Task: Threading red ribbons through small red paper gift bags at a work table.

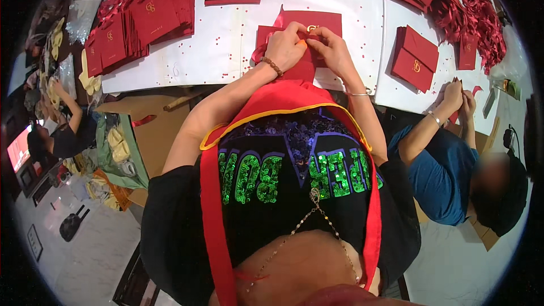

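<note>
Head view of a white table (226,51) strewn with small red dots. At its near edge, centre, the left hand (285,47) and right hand (331,48) meet, fingers pinched narrow on a red ribbon (262,52) at the top of a red envelope (309,25) lying flat beneath them. Stacks of red envelopes (141,20) lie far left; another stack (416,56) lies right. A co-worker's hands (459,99), right, work at the table edge on a red piece

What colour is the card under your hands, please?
Dark red card with a gold emblem, in the head view.
</note>
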Action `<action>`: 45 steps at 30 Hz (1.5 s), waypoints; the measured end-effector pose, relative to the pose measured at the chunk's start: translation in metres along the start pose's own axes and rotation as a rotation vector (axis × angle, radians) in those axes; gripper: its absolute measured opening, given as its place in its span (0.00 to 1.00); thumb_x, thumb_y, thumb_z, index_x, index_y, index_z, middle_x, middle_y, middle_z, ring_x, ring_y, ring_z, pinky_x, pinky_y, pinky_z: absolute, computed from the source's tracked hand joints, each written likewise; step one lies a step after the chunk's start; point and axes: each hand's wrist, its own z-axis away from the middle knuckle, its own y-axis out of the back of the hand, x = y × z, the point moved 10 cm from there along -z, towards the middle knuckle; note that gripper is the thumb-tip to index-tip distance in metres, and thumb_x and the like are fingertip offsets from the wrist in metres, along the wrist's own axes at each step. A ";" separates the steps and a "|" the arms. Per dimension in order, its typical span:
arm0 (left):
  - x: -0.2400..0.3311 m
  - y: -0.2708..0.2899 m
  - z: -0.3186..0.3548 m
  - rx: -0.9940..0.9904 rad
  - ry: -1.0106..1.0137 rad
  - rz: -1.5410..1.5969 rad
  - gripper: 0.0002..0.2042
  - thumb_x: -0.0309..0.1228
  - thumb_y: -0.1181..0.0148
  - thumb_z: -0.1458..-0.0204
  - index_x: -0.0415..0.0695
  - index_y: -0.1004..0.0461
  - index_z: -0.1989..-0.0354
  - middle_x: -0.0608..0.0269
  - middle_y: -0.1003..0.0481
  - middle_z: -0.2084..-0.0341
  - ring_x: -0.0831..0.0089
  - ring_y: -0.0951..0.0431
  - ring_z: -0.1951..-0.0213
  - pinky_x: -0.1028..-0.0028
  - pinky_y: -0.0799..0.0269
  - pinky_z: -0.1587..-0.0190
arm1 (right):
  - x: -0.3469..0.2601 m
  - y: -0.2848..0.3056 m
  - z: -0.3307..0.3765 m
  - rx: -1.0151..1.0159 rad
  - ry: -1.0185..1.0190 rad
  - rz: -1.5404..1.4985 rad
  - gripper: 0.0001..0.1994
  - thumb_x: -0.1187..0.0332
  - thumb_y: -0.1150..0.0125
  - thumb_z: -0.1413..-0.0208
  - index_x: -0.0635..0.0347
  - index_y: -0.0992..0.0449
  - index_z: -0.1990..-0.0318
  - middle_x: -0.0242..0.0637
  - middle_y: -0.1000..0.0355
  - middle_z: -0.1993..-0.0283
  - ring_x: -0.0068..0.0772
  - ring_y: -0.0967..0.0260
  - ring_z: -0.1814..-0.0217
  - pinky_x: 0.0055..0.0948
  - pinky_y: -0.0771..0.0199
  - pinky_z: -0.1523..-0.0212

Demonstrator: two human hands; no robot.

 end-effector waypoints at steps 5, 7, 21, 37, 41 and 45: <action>-0.001 -0.001 0.001 0.008 0.006 0.012 0.11 0.27 0.49 0.59 0.42 0.31 0.64 0.53 0.28 0.84 0.55 0.26 0.76 0.60 0.33 0.72 | -0.002 -0.003 0.004 -0.040 -0.023 -0.080 0.11 0.72 0.42 0.51 0.62 0.29 0.60 0.33 0.30 0.71 0.20 0.36 0.72 0.21 0.34 0.69; -0.004 0.000 0.000 0.032 0.012 0.124 0.10 0.27 0.49 0.58 0.42 0.31 0.64 0.53 0.27 0.81 0.55 0.26 0.75 0.61 0.33 0.72 | -0.006 -0.003 0.004 -0.060 -0.018 -0.070 0.10 0.72 0.44 0.49 0.61 0.29 0.59 0.30 0.31 0.70 0.18 0.37 0.72 0.19 0.35 0.71; -0.011 -0.021 -0.048 -0.847 -0.025 -0.241 0.14 0.37 0.47 0.56 0.38 0.23 0.70 0.63 0.30 0.86 0.76 0.34 0.82 0.73 0.39 0.78 | -0.031 -0.006 0.014 -0.025 0.208 0.122 0.10 0.75 0.44 0.50 0.62 0.29 0.58 0.32 0.30 0.67 0.19 0.35 0.70 0.18 0.33 0.71; -0.014 0.008 -0.082 -0.329 0.001 -0.041 0.11 0.34 0.49 0.53 0.39 0.25 0.72 0.69 0.31 0.85 0.82 0.34 0.82 0.79 0.39 0.80 | -0.041 0.003 0.018 0.051 0.239 0.217 0.09 0.73 0.42 0.52 0.61 0.28 0.61 0.36 0.29 0.67 0.28 0.34 0.63 0.23 0.34 0.62; -0.019 0.001 -0.076 -0.362 0.077 0.068 0.10 0.33 0.50 0.52 0.39 0.27 0.71 0.69 0.30 0.83 0.82 0.35 0.82 0.79 0.39 0.80 | -0.075 0.011 0.034 0.313 0.550 0.451 0.09 0.74 0.41 0.53 0.60 0.27 0.62 0.34 0.31 0.63 0.24 0.38 0.59 0.22 0.36 0.59; -0.023 -0.016 -0.075 -0.322 0.178 0.310 0.09 0.32 0.50 0.52 0.40 0.27 0.71 0.70 0.32 0.84 0.82 0.35 0.82 0.80 0.39 0.79 | -0.035 0.004 0.018 0.112 0.271 0.019 0.09 0.73 0.41 0.52 0.62 0.27 0.62 0.34 0.32 0.60 0.23 0.36 0.61 0.21 0.36 0.61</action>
